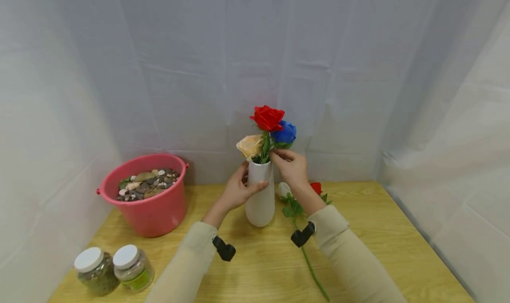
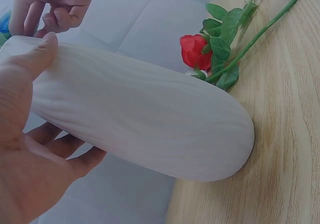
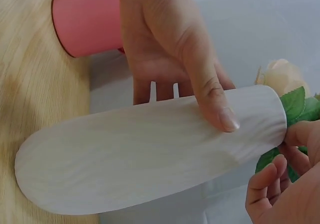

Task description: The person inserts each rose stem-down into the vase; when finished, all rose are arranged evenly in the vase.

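Note:
A white vase (image 1: 260,208) stands upright on the table, with a red rose (image 1: 268,118), a blue rose (image 1: 285,132) and a peach rose (image 1: 250,146) at its mouth. My left hand (image 1: 237,189) grips the vase's upper part, thumb on the near side and fingers round the far side, as the left wrist view shows. At the rim, my right hand (image 1: 293,166) pinches among the stems and leaves (image 3: 294,104), just below the blue rose. Its fingertips partly hide the stem there.
A white rose (image 1: 284,189) and another red rose (image 1: 316,187) lie on the wooden table (image 1: 378,241), right of the vase. Left stands a pink bucket (image 1: 155,214) of stones and shells. Two white-lidded jars (image 1: 135,274) sit at the front left. Pale sheeting (image 1: 191,73) hangs behind.

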{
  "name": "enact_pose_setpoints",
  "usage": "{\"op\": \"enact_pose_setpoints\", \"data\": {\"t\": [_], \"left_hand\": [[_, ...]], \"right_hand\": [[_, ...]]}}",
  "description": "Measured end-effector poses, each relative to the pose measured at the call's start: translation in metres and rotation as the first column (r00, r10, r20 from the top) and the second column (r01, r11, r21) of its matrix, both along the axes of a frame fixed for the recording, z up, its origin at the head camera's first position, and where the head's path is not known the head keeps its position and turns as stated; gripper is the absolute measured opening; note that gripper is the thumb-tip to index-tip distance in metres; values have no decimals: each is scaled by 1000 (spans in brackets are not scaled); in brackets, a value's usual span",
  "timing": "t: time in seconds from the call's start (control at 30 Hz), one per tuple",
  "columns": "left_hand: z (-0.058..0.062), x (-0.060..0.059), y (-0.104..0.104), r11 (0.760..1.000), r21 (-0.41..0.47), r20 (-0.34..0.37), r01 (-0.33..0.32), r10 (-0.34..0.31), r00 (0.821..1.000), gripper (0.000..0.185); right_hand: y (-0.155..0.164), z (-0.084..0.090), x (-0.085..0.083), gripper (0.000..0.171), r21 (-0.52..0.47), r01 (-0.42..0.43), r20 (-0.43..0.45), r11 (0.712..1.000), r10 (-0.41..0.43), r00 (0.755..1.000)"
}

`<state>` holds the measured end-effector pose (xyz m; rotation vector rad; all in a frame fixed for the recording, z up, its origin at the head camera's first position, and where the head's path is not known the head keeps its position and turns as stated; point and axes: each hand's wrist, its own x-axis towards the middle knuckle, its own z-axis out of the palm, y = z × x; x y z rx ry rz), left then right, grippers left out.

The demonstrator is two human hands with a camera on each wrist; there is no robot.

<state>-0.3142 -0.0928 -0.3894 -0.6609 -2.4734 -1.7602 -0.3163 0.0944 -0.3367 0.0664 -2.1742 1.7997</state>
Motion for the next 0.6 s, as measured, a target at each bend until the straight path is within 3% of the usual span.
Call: {"op": "enact_pose_setpoints", "data": {"t": [0.2,0.4,0.6], "left_hand": [[-2,-1,0,1000,16,-25,12,-12,1000,81],[-3,-2,0,1000,22,-34,15,-14,999,79],[-3,-2,0,1000,18,-28,11,-11,1000,82]], "right_hand": [[8,6,5,30,-86,-68,45,994,72,996],[8,11,4,30,-99,-52,15,994,54,998],[3,11,1,28,-160,-27,65,987,38,997]]}}
